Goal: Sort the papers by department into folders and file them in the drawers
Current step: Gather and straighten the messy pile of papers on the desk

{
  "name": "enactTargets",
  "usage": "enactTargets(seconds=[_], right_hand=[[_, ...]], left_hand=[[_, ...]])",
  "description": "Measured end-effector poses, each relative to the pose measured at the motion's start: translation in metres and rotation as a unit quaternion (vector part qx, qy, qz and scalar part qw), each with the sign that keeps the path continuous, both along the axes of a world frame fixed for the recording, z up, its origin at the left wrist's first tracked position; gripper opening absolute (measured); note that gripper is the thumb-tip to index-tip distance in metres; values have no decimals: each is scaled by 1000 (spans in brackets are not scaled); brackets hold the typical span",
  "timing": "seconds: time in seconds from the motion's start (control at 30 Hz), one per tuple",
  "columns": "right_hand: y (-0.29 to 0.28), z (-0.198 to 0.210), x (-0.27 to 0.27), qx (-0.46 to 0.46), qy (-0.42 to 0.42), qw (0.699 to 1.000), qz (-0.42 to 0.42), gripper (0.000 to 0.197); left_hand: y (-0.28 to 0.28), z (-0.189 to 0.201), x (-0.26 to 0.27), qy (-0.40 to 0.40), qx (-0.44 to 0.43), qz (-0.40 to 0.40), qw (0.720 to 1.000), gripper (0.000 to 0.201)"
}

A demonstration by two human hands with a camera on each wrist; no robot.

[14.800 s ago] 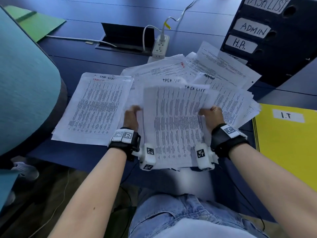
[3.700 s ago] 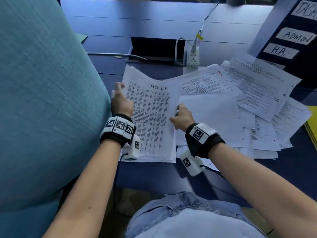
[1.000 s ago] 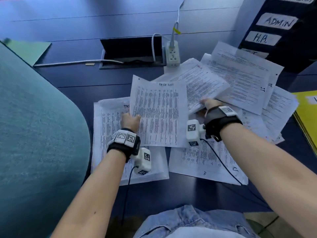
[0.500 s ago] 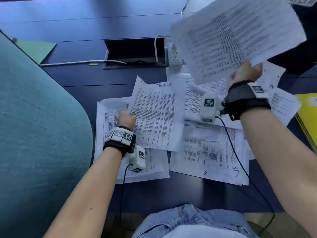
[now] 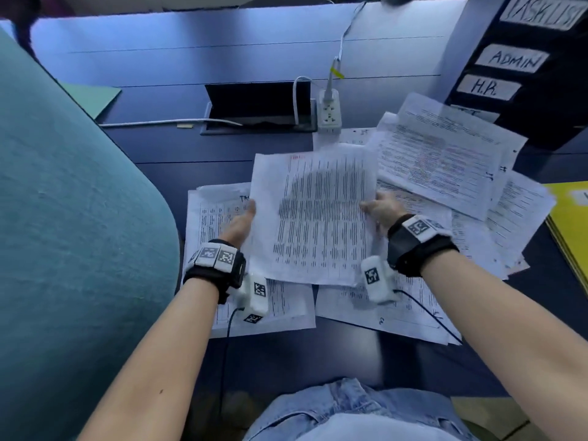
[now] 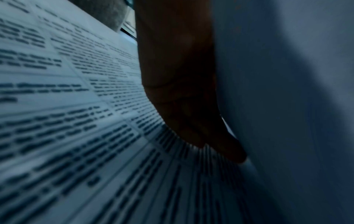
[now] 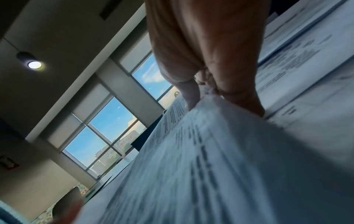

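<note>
Head view: the held sheet (image 5: pixel 313 218) is raised above the bench (image 5: pixel 191 58), over the sorted stack (image 5: pixel 219 218) and the loose papers (image 5: pixel 445 160). The left hand (image 5: pixel 240 222) grips its left edge. Bare bench lies beyond. Left wrist view: finger positions cannot be determined. Right wrist view: the right hand (image 7: pixel 208 50) fingers (image 7: pixel 188 94) pinch the sheet's right edge.

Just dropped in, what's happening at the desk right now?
A person is sorting loose papers at a dark blue desk. Both hands hold one printed sheet above the piles: the left hand at its left edge, the right hand pinching its right edge. A stack of sheets lies under the left hand, and a messier pile spreads to the right. A yellow folder waits at the far right, beside the labelled drawers.
</note>
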State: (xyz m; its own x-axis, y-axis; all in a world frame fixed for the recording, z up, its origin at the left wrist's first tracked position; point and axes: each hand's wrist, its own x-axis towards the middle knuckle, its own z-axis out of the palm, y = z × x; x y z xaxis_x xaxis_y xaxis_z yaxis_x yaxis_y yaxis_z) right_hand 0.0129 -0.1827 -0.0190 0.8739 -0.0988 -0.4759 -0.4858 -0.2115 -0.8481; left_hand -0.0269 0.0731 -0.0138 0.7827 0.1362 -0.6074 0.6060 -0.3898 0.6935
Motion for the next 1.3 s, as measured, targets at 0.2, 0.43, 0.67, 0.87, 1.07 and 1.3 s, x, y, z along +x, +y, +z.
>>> enactTargets(seconds=[0.2,0.43,0.67,0.87,1.07,1.3], right_hand=[[17,1,-3,-16,-25,998,-53,58],[38,91,-11,-29,-350,933,-80,25],[51,91,-35,54,-359,928,-87,25],[65,65,-48,30,-305,951,-47,16],[82,42,-52,-52,-179,979,78,12],[103,10,-59,-147,-69,970,182,30]], left_hand=[[-14,3,-17,-72,-44,-25,996,34],[-16,60,-7,-347,-66,118,928,3],[-8,77,-24,-405,-198,176,875,21],[-3,68,-29,-394,-112,236,881,21],[22,75,-19,-398,138,253,871,33],[34,34,-22,-299,294,143,897,46]])
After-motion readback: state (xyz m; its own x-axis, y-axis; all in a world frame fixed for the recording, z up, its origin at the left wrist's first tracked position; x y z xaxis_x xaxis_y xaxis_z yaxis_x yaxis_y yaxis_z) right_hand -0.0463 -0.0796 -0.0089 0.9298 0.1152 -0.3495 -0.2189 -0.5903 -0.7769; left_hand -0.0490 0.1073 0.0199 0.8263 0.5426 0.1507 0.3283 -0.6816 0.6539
